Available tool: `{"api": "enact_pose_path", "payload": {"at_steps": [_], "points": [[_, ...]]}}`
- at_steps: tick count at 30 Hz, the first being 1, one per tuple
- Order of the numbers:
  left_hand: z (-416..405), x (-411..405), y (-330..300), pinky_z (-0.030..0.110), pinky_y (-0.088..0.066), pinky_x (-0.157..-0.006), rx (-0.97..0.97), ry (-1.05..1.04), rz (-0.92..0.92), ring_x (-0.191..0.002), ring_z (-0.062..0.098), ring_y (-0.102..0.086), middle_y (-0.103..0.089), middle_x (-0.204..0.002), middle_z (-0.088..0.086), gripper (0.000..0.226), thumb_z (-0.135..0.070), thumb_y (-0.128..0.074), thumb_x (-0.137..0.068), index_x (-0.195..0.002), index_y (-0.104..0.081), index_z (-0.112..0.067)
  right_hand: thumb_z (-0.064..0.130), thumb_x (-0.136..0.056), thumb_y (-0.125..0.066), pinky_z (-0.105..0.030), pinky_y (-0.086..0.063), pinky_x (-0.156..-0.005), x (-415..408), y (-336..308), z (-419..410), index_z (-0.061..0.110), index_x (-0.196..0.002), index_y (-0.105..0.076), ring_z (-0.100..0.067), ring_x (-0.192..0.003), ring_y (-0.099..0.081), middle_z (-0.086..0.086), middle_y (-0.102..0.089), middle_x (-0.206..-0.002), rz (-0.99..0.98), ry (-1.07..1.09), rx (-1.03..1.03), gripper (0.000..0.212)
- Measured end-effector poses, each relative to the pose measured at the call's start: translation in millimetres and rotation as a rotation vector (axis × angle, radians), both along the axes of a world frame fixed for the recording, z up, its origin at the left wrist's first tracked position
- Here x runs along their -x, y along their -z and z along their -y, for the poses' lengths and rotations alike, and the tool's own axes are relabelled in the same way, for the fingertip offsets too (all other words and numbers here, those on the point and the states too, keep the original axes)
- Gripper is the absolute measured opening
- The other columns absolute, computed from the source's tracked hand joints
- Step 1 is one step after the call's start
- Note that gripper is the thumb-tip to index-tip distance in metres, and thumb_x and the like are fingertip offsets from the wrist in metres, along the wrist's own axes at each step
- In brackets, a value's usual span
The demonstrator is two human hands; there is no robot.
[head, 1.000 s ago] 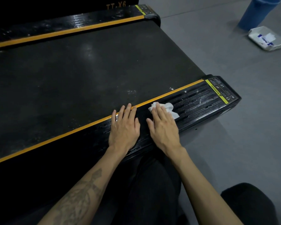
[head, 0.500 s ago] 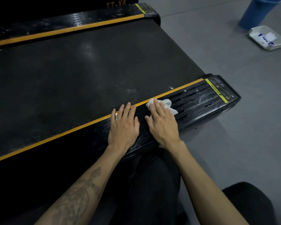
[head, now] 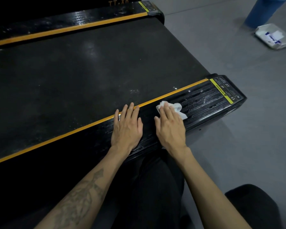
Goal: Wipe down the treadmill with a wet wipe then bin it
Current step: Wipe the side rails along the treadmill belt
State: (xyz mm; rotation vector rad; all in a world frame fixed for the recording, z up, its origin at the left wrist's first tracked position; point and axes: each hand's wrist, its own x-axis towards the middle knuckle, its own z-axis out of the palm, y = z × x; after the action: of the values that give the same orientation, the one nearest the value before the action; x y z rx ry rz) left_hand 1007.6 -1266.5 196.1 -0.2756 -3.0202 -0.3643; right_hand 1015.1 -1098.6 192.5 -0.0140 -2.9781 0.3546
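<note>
The black treadmill fills the left of the view, its belt (head: 82, 76) bordered by orange stripes. On the ribbed near side rail (head: 203, 100) my right hand (head: 170, 128) presses a crumpled white wet wipe (head: 177, 107) flat with straight fingers; the wipe sticks out past the fingertips. My left hand (head: 127, 126) rests flat on the same rail just to the left, fingertips on the orange stripe. Wet streaks shine on the rail toward its yellow warning label (head: 221, 90).
A blue bin (head: 264, 10) stands on the grey floor at the top right, cut by the frame edge. Next to it lies a white wipe pack (head: 274, 37). My dark-clothed knees are at the bottom. The far side rail (head: 73, 22) runs along the top.
My right hand has slid the wipe a short way up and left along the rail, then slightly right again. My left hand has stayed in place.
</note>
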Motion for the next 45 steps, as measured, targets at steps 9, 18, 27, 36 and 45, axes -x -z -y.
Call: {"api": "enact_pose_path", "payload": {"at_steps": [9, 18, 27, 36, 45], "points": [[1, 1, 2, 0.049, -0.021, -0.127, -0.024, 0.056, -0.026, -0.155, 0.022, -0.026, -0.033, -0.166, 0.006, 0.055, -0.039, -0.036, -0.107, -0.155, -0.042, -0.013, 0.043, -0.105, -0.021, -0.048, -0.032, -0.121, 10, 0, -15, 0.011, -0.155, -0.041, -0.026, -0.153, -0.029, -0.010, -0.034, -0.164, 0.006, -0.061, 0.018, 0.064], [-2, 1, 0, 0.050, -0.022, -0.126, -0.038, 0.055, -0.031, -0.155, 0.022, -0.028, -0.035, -0.165, 0.007, 0.054, -0.038, -0.037, -0.107, -0.154, -0.042, -0.013, 0.043, -0.105, -0.027, -0.050, -0.036, -0.118, 7, 2, -16, 0.012, -0.152, -0.046, -0.029, -0.150, -0.035, -0.011, -0.040, -0.161, -0.031, -0.077, 0.000, 0.059], [-2, 1, 0, 0.049, -0.022, -0.126, -0.015, 0.087, -0.043, -0.154, 0.022, -0.028, -0.035, -0.165, 0.006, 0.054, -0.038, -0.031, -0.107, -0.155, -0.043, -0.015, 0.042, -0.105, -0.023, -0.049, -0.035, -0.118, 1, 3, -8, 0.011, -0.152, -0.045, -0.030, -0.148, -0.037, -0.011, -0.042, -0.159, -0.013, -0.073, 0.003, 0.060], [-3, 1, -1, 0.049, -0.022, -0.126, -0.020, 0.079, -0.044, -0.154, 0.023, -0.029, -0.036, -0.164, 0.007, 0.053, -0.037, -0.036, -0.107, -0.154, -0.043, -0.015, 0.044, -0.106, -0.026, -0.044, -0.036, -0.117, -6, 6, -7, 0.010, -0.151, -0.045, -0.029, -0.145, -0.040, -0.011, -0.042, -0.156, -0.015, -0.065, -0.048, 0.059], [-2, 1, 0, 0.050, -0.022, -0.126, -0.041, 0.077, -0.047, -0.154, 0.023, -0.029, -0.036, -0.165, 0.007, 0.052, -0.036, -0.039, -0.107, -0.154, -0.044, -0.014, 0.046, -0.107, -0.026, -0.042, -0.041, -0.109, -8, 3, -7, 0.009, -0.145, -0.049, -0.028, -0.133, -0.048, -0.012, -0.050, -0.146, -0.021, -0.001, -0.051, 0.058]]}}
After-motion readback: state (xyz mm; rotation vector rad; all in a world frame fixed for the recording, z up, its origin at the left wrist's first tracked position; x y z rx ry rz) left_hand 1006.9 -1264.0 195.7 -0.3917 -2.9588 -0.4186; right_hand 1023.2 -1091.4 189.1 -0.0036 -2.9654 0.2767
